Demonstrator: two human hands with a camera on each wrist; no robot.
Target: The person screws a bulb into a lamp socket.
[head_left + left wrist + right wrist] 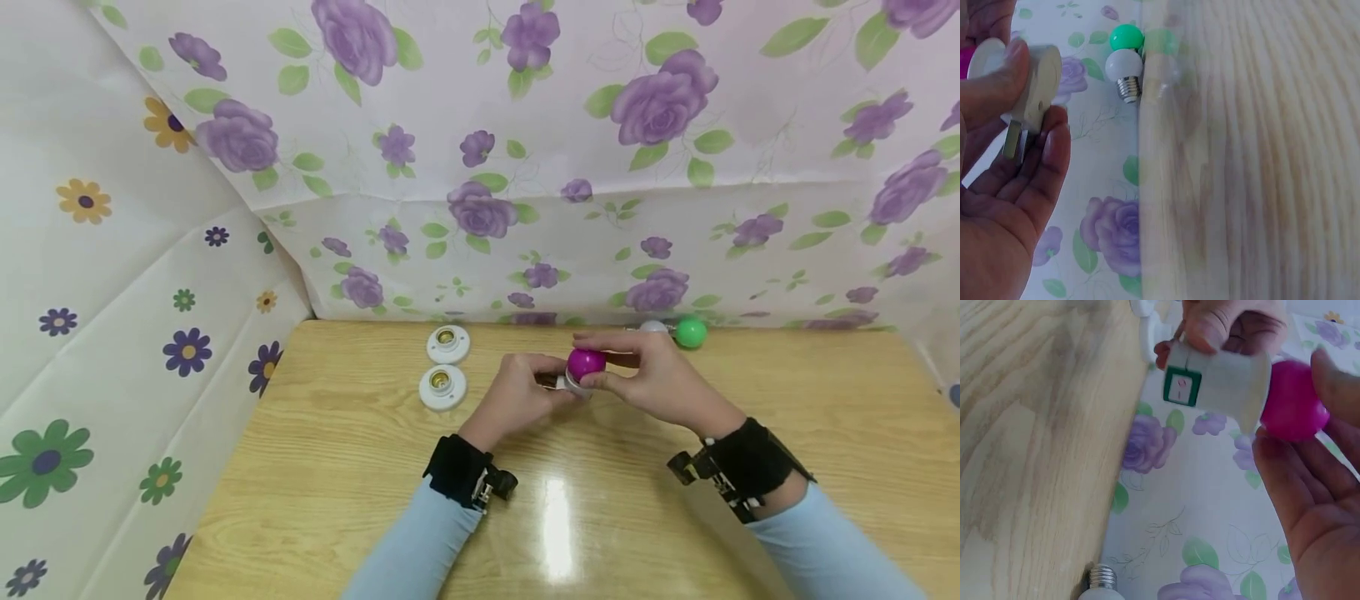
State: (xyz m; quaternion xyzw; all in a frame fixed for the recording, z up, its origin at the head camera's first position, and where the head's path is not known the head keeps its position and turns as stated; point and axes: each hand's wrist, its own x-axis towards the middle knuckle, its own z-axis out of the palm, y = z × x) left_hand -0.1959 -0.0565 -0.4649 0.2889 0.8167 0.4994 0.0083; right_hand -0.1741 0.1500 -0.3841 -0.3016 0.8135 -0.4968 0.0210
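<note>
My left hand (523,390) grips a white plug-in bulb socket (1225,381). Two flat metal prongs (1014,140) stick out of its end in the left wrist view, and a green-framed switch (1182,386) marked in red shows on its side in the right wrist view. A round magenta bulb (1294,400) sits at the socket's mouth, its base hidden inside. The thumb and fingers of my right hand (651,373) pinch this bulb from the other side. Both hands meet over the middle of the table, bulb and socket in line.
Two round white lamp holders (442,387) with brass-coloured insides lie left of my hands on the wooden table (337,500). Near the back edge a white bulb (1124,65) and a green bulb (691,332) lie together. A flowered cloth (420,250) hangs behind the table.
</note>
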